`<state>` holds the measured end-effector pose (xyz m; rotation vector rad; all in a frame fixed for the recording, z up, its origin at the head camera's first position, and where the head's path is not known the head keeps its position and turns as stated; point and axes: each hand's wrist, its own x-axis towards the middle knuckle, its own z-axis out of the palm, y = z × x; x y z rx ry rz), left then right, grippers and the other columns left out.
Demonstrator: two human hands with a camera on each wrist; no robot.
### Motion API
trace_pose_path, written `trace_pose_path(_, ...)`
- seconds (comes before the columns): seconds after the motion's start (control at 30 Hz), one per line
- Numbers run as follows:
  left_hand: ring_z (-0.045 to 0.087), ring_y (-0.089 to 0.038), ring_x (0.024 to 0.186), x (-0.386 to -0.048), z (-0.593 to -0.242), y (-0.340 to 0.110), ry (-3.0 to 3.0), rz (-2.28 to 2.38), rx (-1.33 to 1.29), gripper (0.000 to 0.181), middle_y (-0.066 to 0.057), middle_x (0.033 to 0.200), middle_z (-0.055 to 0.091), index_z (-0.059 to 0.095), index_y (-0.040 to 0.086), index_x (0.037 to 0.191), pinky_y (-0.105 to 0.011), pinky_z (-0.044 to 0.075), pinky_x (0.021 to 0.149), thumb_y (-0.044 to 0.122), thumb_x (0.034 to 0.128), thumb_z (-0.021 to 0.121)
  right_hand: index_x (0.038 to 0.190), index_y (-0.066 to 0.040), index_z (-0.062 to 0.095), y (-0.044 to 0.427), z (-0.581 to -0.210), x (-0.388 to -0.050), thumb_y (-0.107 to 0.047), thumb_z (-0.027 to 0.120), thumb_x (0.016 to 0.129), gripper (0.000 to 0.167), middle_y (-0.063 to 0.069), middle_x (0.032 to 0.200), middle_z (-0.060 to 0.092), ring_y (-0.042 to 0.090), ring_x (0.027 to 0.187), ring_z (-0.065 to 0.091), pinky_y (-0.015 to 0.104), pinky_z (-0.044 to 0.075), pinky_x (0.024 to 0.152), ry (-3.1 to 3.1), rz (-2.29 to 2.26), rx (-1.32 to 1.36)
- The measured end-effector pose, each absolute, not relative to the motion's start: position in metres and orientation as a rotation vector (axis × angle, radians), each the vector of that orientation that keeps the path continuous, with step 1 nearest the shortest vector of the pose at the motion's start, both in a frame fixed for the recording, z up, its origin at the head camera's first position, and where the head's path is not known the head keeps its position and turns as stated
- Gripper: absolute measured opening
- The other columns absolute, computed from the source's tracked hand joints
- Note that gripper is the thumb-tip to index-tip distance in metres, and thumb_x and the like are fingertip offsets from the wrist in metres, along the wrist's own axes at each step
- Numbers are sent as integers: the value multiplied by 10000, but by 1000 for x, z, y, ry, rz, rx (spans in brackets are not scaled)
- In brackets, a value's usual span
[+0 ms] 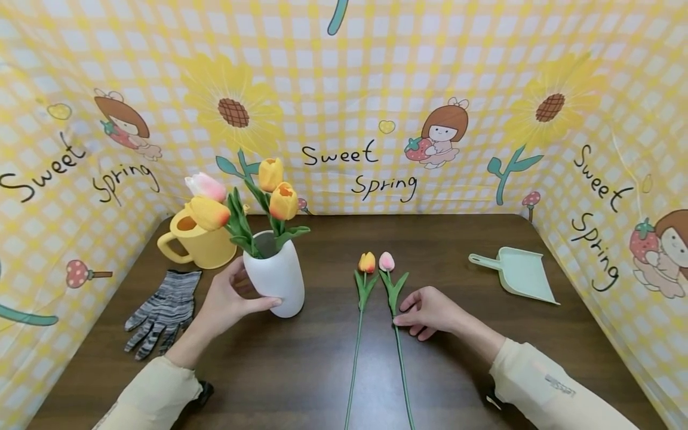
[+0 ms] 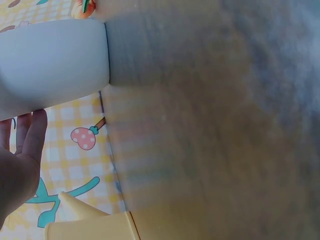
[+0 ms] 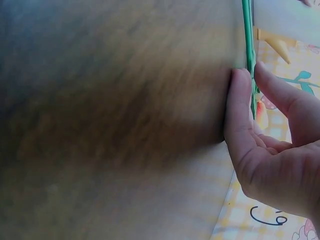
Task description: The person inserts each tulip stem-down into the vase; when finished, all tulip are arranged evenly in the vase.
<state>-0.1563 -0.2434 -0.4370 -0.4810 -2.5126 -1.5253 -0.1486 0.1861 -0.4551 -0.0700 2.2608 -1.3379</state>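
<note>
While our left hand (image 1: pixel 227 303) grips the vase (image 1: pixel 275 279), our right hand (image 1: pixel 434 310) pinches the loose pink tulip (image 1: pixel 387 261), a pickup likely needing lifting.

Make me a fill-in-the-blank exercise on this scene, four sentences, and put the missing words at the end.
1. The left hand grips the white ____.
2. The right hand pinches the ____ tulip on the table.
3. A gray striped ____ lies in front of the yellow watering can.
4. In the head view, the pale green dustpan lies on the ____ side of the table.

Missing words: vase; pink; glove; right.
</note>
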Motion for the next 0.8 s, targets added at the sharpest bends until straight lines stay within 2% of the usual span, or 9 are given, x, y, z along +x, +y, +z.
trace_pose_path(0.57,651,-118,1104,-154,-436,-244,-2525,-1516,-458,833,41,1233,677,539,254,1410,-212,531,885,159,698,959,909,-42,683,174,-448,-140,-226,890,793,300,61,676,683,176,559,652,351,589,522,2317,-1246,-119)
trace_pose_path(0.8,652,-117,1110,-156,-437,-243,-2524,-1515,-471,850,52,1244,672,535,270,1414,-217,534,881,163,689,965,896,-38,665,173,-447,-139,-167,868,813,255,60,683,679,182,555,655,347,588,519,2328,-1227,-65)
